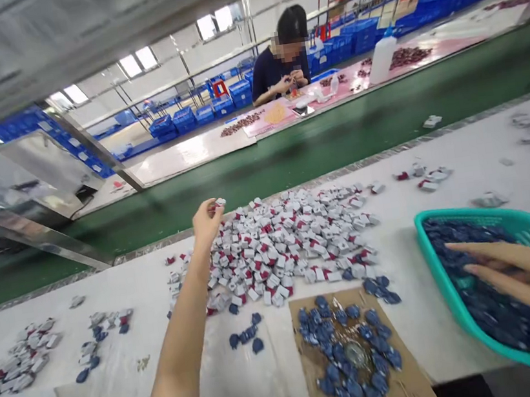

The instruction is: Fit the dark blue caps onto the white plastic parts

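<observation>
My left hand point(207, 221) reaches far forward over the back left edge of a big heap of small white-and-red parts point(290, 241), its fingers pinched on one small white-and-red part point(219, 202). My right hand point(524, 278) lies inside a teal plastic basket point(440, 286) at the right, fingers stretched out on the dark blue parts point(500, 317) that fill it. A brown cardboard sheet point(310, 362) near the front edge carries a cluster of the same dark blue parts point(348, 350).
Small clumps of white-and-red and blue parts point(22, 357) lie at the left and far right of the white table. Behind runs a green conveyor belt point(288, 150). Across it a person point(282, 53) works at another table, with blue crates beyond.
</observation>
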A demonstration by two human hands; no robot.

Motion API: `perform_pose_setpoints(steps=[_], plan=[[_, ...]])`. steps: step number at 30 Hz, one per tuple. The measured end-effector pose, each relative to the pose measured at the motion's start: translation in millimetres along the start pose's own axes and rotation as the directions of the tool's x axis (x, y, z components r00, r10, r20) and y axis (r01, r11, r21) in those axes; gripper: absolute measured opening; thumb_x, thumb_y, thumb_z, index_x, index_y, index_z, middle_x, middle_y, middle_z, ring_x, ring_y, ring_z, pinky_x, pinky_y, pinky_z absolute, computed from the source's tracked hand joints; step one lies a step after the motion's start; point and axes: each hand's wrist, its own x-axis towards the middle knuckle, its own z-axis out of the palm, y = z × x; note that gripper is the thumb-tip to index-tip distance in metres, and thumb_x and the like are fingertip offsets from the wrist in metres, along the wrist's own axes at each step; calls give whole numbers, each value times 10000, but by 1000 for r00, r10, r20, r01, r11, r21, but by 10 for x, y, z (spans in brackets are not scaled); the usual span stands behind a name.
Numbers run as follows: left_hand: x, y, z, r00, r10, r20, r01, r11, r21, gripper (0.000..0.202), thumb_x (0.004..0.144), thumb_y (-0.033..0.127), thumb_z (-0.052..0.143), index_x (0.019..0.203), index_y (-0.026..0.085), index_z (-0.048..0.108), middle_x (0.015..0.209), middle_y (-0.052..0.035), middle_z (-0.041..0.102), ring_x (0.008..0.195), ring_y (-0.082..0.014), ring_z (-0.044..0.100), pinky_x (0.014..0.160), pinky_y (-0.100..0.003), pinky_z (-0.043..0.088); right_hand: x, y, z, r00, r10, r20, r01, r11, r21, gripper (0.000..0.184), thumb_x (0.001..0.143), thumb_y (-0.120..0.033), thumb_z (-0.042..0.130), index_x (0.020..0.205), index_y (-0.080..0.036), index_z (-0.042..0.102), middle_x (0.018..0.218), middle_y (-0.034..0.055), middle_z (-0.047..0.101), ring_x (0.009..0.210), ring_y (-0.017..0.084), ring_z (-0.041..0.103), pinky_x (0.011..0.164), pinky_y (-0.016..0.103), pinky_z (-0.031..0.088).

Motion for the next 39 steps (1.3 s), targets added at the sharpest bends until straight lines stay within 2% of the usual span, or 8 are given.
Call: perform_pose_setpoints(steps=[4, 8, 12, 16, 22, 30, 35, 39], plan=[[-1138, -155, -286, 996, -64, -62, 47, 968, -248, 473, 781, 443, 667, 1168, 174, 622, 1148, -90, 673, 1038, -251, 649, 691, -293, 596, -343, -550, 3, 885, 287, 365, -401, 869, 288, 593, 513, -660, 778, 926, -238, 728, 987, 123, 703, 931, 329, 675, 730, 331, 594], [-2340, -172, -307, 967, -255, -9, 226, 875, -427, 559, 677, 539, 741, 1057, 136, 667, 946, -102, 714, 830, -237, 679, 569, -299, 594, -647, -1073, 281, 799, 160, 580, -465, 776, 426, 549, 660, -583, 786, 1037, -206, 652, 885, 96, 696, 908, 260, 668, 795, 295, 569], [-3019, 21, -166, 869, -429, 247, 480, 609, -632, 471, 658, 467, 808, 992, 154, 698, 912, -79, 722, 785, -180, 648, 551, -232, 563, -779, -1232, 556, 753, 36, 657, -437, 774, 459, 529, 735, -567, 758, 1056, -173, 609, 760, 54, 642, 714, 182, 640, 672, 278, 561], [-3189, 215, -81, 790, -373, 486, 612, 471, -635, 492, 632, 478, 838, 957, 150, 670, 928, -84, 716, 769, -157, 614, 541, -209, 541, -814, -1284, 717, 763, -59, 644, -362, 786, 501, 487, 808, -621, 669, 960, -183, 521, 644, -27, 532, 486, 87, 502, 447, 182, 431], [-3216, 375, 20, 693, -169, 701, 709, 333, -621, 500, 628, 464, 849, 946, 158, 615, 842, -34, 646, 701, -128, 567, 486, -195, 520, -957, -1389, 928, 759, -118, 640, -269, 839, 473, 468, 893, -654, 520, 847, -200, 418, 533, -55, 471, 413, 75, 396, 379, 156, 337], [-3255, 339, 74, 645, -124, 754, 745, 323, -584, 574, 700, 439, 808, 1177, 153, 667, 861, -37, 653, 644, -95, 553, 476, -165, 486, -1058, -1441, 984, 811, -412, 415, 238, 881, 409, 161, 918, -289, 580, 1024, -212, 673, 716, 13, 634, 583, 126, 592, 538, 213, 493], [-3224, 273, 29, 624, -136, 769, 774, 242, -585, 521, 679, 426, 829, 1110, 159, 709, 780, -10, 660, 550, -59, 505, 485, -162, 468, -1142, -1426, 1026, 740, -631, 233, 539, 763, 356, 321, 954, -151, 491, 1223, -246, 639, 963, 52, 676, 816, 133, 667, 707, 204, 556], [-3245, 235, 19, 563, -175, 808, 824, 191, -533, 528, 642, 426, 848, 1073, 146, 725, 821, -39, 698, 597, -82, 545, 472, -161, 453, -1205, -1369, 1076, 693, -709, 128, 673, 701, 237, 255, 977, -151, 483, 1169, -228, 632, 973, 53, 676, 822, 133, 675, 723, 195, 559]])
